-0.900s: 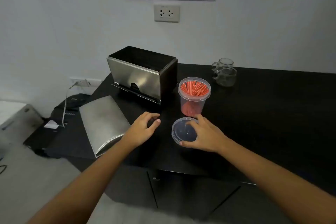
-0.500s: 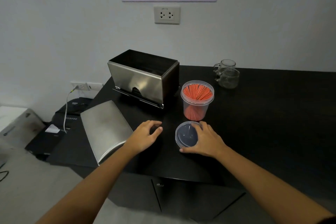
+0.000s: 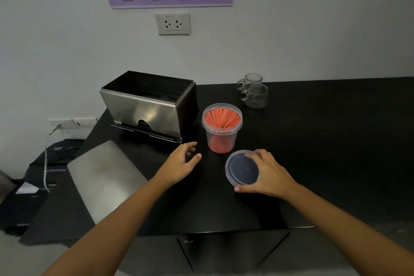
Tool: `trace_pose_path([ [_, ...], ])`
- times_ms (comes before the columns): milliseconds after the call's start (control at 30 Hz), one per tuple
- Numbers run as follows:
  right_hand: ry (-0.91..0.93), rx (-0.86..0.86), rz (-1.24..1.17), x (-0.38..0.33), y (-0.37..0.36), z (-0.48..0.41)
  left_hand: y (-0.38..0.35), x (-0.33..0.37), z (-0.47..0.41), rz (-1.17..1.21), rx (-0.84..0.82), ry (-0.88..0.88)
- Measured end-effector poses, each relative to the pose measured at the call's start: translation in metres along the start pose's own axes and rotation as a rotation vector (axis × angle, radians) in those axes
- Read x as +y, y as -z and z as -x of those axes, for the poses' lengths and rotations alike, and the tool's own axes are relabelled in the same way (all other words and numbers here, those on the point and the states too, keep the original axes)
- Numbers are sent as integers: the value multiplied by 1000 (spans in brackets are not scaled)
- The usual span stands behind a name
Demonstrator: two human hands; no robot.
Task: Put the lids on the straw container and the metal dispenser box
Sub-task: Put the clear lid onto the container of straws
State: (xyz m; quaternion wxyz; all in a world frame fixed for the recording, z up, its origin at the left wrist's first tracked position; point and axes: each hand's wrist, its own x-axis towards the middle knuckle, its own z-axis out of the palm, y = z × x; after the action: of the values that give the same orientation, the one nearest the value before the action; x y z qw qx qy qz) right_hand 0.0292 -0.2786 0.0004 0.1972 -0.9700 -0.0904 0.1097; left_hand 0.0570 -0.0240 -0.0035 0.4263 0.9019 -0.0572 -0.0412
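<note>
Neither lid is on yet, so both halves of your job remain. Your straw container (image 3: 221, 127) stands open near the middle of the black counter (image 3: 324, 141), packed with orange straws, and the metal dispenser box (image 3: 147, 105) just to its left is open at the top too. The box's metal lid (image 3: 105, 177) lies flat on the near-left part of the counter, untouched, well apart from either hand.

Your right hand (image 3: 268, 175) is grasping the clear round lid (image 3: 242, 168), which sits just near-right of the container, close to it but not over it. Fingers curl over the far rim and the thumb presses the near edge, palm angled down from the right. Whether the lid has left the counter I cannot tell from this view; it looks slightly tilted toward you.

Your left hand (image 3: 181, 161) holds nothing. It hovers or rests low over the counter between the box and the container, fingers loosely curled and spread toward the container's base, thumb pointing right. Judging from that pose, it is placed to steady the container while you bring the lid across.

What is left: seat the clear lid on the container rim, then fetch the metal lid for the box.
</note>
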Motion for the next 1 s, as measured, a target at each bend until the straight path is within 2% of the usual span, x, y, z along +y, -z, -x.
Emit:
trace_pose_path([
  [267, -125, 164, -63, 26, 45, 19, -12, 13, -29, 123, -97, 73],
  [467, -87, 359, -103, 8, 80, -3, -8, 17, -52, 168, -138, 42],
  [567, -47, 405, -116, -8, 92, -23, -8, 14, -61, 110, -175, -7],
  [700, -15, 349, -110, -30, 99, -52, -12, 6, -69, 90, -186, -60],
  [1000, 54, 153, -73, -56, 86, -93, -25, 0, -83, 314, -271, -103],
])
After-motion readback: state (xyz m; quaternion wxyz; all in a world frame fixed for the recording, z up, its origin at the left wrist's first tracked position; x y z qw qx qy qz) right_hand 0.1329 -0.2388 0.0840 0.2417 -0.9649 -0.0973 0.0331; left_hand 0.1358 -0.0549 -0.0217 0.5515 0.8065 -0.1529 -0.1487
